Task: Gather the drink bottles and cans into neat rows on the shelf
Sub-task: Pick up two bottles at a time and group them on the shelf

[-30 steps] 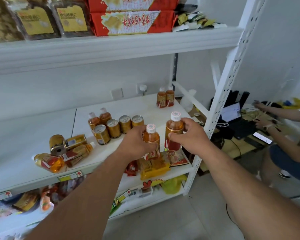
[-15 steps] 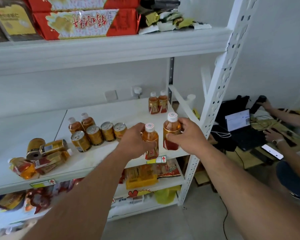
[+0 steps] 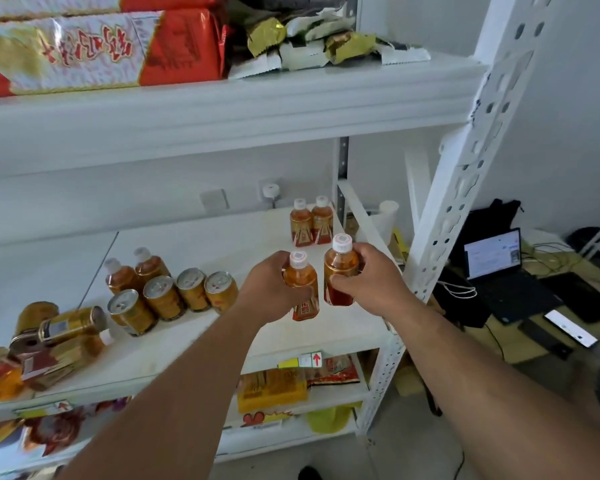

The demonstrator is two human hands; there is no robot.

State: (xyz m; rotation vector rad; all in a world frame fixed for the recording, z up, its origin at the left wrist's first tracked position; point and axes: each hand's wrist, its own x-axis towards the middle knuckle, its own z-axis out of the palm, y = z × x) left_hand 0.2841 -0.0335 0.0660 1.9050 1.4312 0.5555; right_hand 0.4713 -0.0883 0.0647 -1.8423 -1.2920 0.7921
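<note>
Holding two amber drink bottles upright over the middle shelf (image 3: 194, 244), one per hand. Our left hand (image 3: 271, 289) wraps its fingers around the left bottle (image 3: 300, 289); our right hand (image 3: 371, 282) grips the right bottle (image 3: 340, 271), thumb across the label. Both have white caps, sit just beside each other, right one slightly higher. We can't tell if their bases touch the shelf.

Behind them, two more bottles (image 3: 310, 223) stand as a pair at the back right corner. To the left, a row of four upright cans (image 3: 174, 299) runs diagonally, with two upright bottles (image 3: 136, 271) just behind it. Far left near the front edge: a jumble of tipped cans and bottles (image 3: 42, 341) lying on their sides.

Upper shelf carries red snack packages (image 3: 101, 50) and loose wrappers (image 3: 319, 39). Lower shelf holds yellow packets (image 3: 271, 389). Right of the rack, an open laptop (image 3: 499, 265) sits low beside it.
</note>
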